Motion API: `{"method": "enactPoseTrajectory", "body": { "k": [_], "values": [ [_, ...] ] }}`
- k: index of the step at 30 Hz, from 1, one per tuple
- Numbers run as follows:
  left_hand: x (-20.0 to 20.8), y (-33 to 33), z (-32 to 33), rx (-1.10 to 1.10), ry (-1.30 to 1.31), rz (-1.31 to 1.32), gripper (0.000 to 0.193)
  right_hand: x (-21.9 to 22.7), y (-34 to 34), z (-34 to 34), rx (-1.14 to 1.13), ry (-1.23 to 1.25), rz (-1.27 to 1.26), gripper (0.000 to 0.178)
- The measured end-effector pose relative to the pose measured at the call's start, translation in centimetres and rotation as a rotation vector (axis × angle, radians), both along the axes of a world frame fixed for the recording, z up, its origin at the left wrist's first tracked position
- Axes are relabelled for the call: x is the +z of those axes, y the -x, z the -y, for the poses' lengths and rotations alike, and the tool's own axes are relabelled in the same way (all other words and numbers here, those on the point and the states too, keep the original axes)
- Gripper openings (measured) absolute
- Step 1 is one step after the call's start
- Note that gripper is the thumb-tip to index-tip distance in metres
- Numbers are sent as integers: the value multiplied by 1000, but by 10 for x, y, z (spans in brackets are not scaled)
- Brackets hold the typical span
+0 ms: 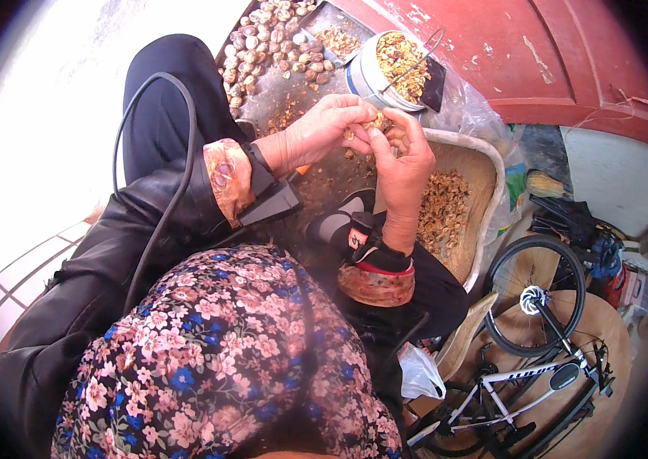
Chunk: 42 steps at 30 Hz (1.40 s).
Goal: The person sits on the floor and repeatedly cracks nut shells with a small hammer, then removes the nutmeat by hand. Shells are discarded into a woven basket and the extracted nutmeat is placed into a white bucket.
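Between my two hands, at chest height above the floor, is a cracked walnut (377,122), pale brown and broken. My left hand (325,128) pinches it from the left with thumb and fingertips. From the right, my right hand (406,157) grips the same nut, thumb against its near side. Fingers hide part of it. Beyond my hands stands a white bucket (364,75) heaped with yellowish-brown walnut pieces. Below and right of my right hand lies a wide shallow basin (497,183) with many brown broken bits, probably shells.
Whole walnuts (266,46) are spread on the floor at the far left of the bucket. A grey tray (322,17) with fragments sits behind it. A red door (530,53) closes off the back. At right are a bicycle (527,375) and a plastic bag (421,372).
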<state>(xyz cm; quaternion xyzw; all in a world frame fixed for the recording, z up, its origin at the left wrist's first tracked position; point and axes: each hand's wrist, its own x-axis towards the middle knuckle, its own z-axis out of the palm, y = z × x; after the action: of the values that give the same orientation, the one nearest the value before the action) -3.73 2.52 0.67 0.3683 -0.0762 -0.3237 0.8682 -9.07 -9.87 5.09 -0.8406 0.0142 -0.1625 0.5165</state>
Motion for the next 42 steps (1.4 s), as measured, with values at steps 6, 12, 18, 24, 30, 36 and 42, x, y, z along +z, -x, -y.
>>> {"method": "enactPoseTrajectory", "body": {
  "k": [6, 12, 18, 24, 30, 36, 42],
  "values": [
    [0, 1, -2, -33, 6, -29, 22, -4, -1, 8, 120, -145, 3, 26],
    [1, 0, -5, -67, 30, -87, 24, -8, -2, 16, 130, -260, -89, 25],
    [-2, -1, -5, -125, 103, -136, 21, -3, 0, 17, 117, -246, -181, 23],
    [-8, -1, -2, -117, 132, -106, 21, 1, -3, 12, 135, 16, -9, 25],
    [-10, -2, -1, -88, 123, -125, 21, 1, -4, 6, 94, 160, 104, 24],
    [-11, -4, -3, -98, 159, -114, 22, 4, -1, 4, 113, 212, 143, 22],
    [-7, -1, -1, -59, 153, -125, 21, 6, -2, 0, 83, 330, 187, 21]
  ]
}}
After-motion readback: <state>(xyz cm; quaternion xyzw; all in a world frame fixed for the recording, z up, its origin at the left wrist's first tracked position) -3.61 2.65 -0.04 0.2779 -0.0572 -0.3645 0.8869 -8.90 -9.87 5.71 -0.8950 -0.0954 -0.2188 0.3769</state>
